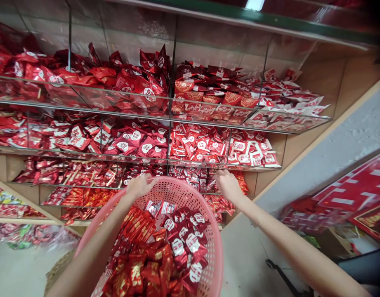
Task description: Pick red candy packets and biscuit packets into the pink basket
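A pink perforated basket holds many small wrapped packets, orange-red ones at the left and dark red ones with white labels at the right. My left hand is closed around the far rim of the basket. Beyond the rim, my right hand reaches to a lower shelf bin, its fingers curled at small red-and-white packets. Whatever its fingertips hold, if anything, is hidden.
Clear-fronted shelves rise in tiers, filled with red packets. A wooden side panel slants at the right. Red boxes stand by the wall, and a black chair leg is below them. Bagged items lie at lower left.
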`<control>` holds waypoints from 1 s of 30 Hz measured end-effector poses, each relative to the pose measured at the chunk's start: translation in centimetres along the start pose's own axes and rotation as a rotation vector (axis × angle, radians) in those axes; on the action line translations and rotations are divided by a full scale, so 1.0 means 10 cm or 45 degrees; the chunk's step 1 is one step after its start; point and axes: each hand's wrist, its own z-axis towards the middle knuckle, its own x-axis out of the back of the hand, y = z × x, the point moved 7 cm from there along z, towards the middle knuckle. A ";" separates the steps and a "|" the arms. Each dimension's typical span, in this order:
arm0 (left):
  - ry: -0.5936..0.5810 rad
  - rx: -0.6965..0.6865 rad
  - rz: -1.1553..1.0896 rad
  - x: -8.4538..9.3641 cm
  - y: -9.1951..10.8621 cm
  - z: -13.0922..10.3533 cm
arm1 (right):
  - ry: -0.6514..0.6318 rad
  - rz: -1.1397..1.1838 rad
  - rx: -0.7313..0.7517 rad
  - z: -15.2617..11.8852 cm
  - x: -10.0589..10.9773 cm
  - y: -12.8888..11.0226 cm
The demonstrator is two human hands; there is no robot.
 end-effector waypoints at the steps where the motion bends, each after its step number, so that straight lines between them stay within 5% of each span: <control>1: -0.001 -0.004 0.000 0.00 0.01 0.00 | -0.033 0.160 -0.050 -0.02 0.01 0.06; 7: 0.004 -0.037 0.011 0.01 0.08 0.02 | -0.467 1.344 -0.184 -0.15 -0.14 0.01; 11: 0.009 -0.049 0.024 0.02 0.10 0.02 | -0.662 1.640 -0.239 -0.26 -0.11 -0.27; 18: 0.015 -0.027 0.029 0.03 0.05 -0.01 | -0.821 1.695 -0.182 -0.25 -0.26 -0.64; 23: 0.010 -0.006 0.033 0.04 0.01 -0.05 | -0.579 1.470 0.118 -0.08 -0.34 -0.83; 30: -0.002 0.010 0.050 0.03 0.01 -0.08 | -0.224 0.758 0.578 0.07 -0.12 -1.31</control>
